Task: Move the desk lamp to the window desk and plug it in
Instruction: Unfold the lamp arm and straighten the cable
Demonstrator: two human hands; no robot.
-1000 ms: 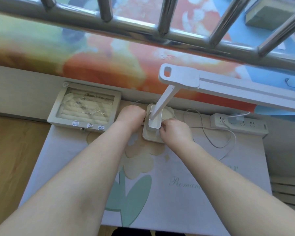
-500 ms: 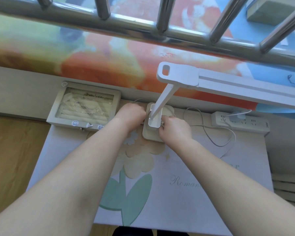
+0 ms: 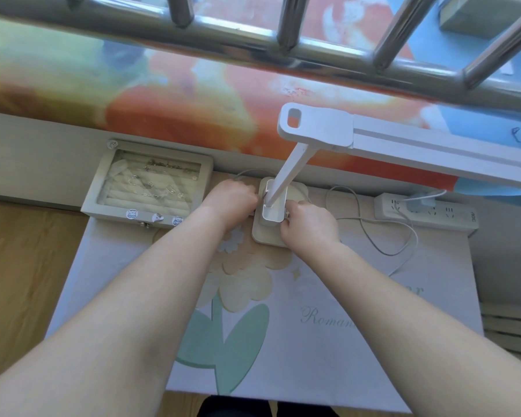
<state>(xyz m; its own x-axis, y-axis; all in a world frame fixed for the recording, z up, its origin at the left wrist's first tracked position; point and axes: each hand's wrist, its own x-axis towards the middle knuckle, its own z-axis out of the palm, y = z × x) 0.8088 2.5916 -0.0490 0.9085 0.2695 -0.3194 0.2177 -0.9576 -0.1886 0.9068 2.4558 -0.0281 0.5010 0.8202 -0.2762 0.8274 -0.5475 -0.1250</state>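
A white desk lamp [image 3: 286,173] stands on its square base [image 3: 263,234] at the back of the window desk, its long head [image 3: 433,149] reaching to the right. My left hand [image 3: 230,201] is closed against the left side of the base, where a thin cable runs off. My right hand [image 3: 309,224] grips the base's right front corner. The white cable [image 3: 382,236] loops over the desk mat to an adapter [image 3: 418,203] plugged into a white power strip [image 3: 451,216].
A cream jewellery box [image 3: 151,183] with a clear lid sits left of the lamp. A floral desk mat [image 3: 343,311] covers the wooden desk [image 3: 18,266]. Metal window bars [image 3: 283,40] run overhead at the back.
Both hands stay on the lamp base. My view has shifted a little; the lamp and hands barely moved.
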